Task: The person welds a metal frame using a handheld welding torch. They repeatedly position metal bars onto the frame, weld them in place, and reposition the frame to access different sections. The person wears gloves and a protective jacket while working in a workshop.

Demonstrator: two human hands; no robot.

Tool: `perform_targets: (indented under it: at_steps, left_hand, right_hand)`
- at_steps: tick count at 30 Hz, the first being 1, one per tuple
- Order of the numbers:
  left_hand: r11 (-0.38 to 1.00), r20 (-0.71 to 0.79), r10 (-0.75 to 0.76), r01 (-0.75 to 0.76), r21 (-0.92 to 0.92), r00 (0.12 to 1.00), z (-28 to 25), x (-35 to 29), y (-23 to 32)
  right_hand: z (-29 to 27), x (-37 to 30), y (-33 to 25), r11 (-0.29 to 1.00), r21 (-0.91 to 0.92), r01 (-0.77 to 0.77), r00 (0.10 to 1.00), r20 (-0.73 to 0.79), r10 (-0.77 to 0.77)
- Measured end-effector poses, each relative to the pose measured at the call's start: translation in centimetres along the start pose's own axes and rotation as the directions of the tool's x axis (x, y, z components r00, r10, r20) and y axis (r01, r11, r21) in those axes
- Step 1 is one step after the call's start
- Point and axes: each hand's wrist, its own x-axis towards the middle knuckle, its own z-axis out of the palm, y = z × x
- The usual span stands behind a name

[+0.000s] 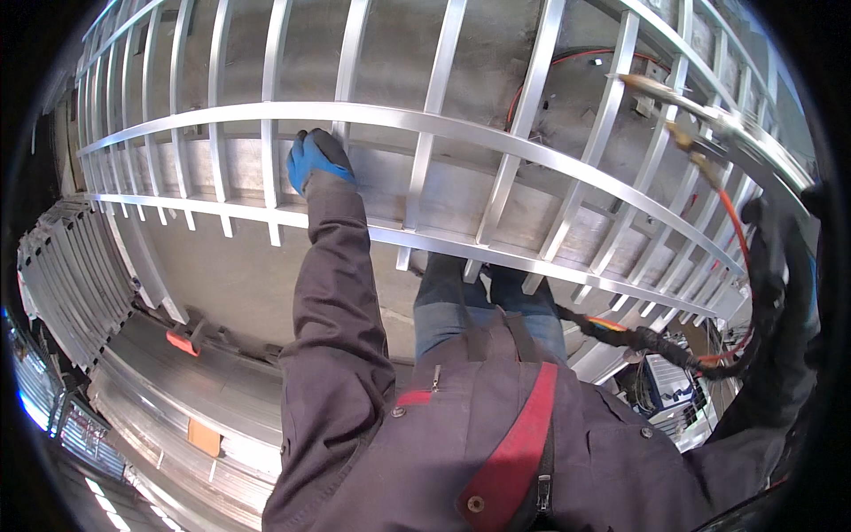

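Observation:
My left hand [321,161], in a blue and black glove, is closed at an upright bar [347,75] of a silver metal railing [434,124], between its two long rails; some fingers are hidden. At the far right my right hand [810,264] is mostly lost in the dark rim, with a little blue showing. It is at the back end of a two-pronged metal tool [740,124] with brass-coloured tips, held above the railing's right part. An orange cable [734,222] hangs from the tool, and a black-sleeved bundle [656,344] runs below it.
The railing spans the view in front of my legs. A flat metal beam [381,177] lies beneath it. Stacked silver frames [75,275] stand at left, near long metal profiles [204,399] and an orange-red clamp part [183,342]. A blue and white box [665,383] sits at lower right.

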Motion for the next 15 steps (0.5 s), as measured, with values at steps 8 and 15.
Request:
perform_targets:
  at_steps: [8, 15]
  left_hand:
    - [0.909, -0.053, -0.228, 0.193, -0.368, 0.972, 1.8, 1.4, -0.7]
    - [0.985, 0.066, -0.097, 0.086, 0.151, 0.993, -0.1, 1.6, 0.3]
  right_hand:
    - [6.0, 11.1, -0.5, 0.999, 0.003, -0.045, 0.945, 0.324, 0.042]
    - [9.7, 17.1, -1.6, 0.998, -0.021, -0.067, 0.885, 0.459, 0.069]
